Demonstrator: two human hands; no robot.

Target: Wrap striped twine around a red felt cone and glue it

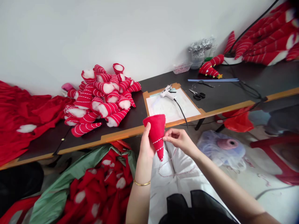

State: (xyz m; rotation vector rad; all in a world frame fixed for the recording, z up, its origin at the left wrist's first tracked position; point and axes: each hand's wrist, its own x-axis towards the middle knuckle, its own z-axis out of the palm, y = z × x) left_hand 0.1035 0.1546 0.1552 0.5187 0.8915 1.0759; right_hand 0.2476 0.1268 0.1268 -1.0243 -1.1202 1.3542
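Note:
My left hand (pixel 147 143) grips a red felt cone (pixel 156 130) from its left side, the thumb on its front and the narrow tip pointing down. Near the tip, a red-and-white twisted cord (pixel 163 175) is wound round the cone. My right hand (pixel 175 138) pinches this cord at the cone's right edge, fingertips closed. The rest of the cord hangs in a loop over my white-clad lap. Beyond the cone, a white glue gun (pixel 168 92) lies on a white sheet (pixel 184 107) on the dark table.
A pile of cord-wrapped stuffed cones (pixel 102 99) lies on the table (pixel 140 121) at left, beside red fabric (pixel 30 115). Scissors (pixel 197 94) lie right of the sheet. A green bag (pixel 56 189) of red cones stands below. A cord spool (pixel 226 143) sits in plastic at right.

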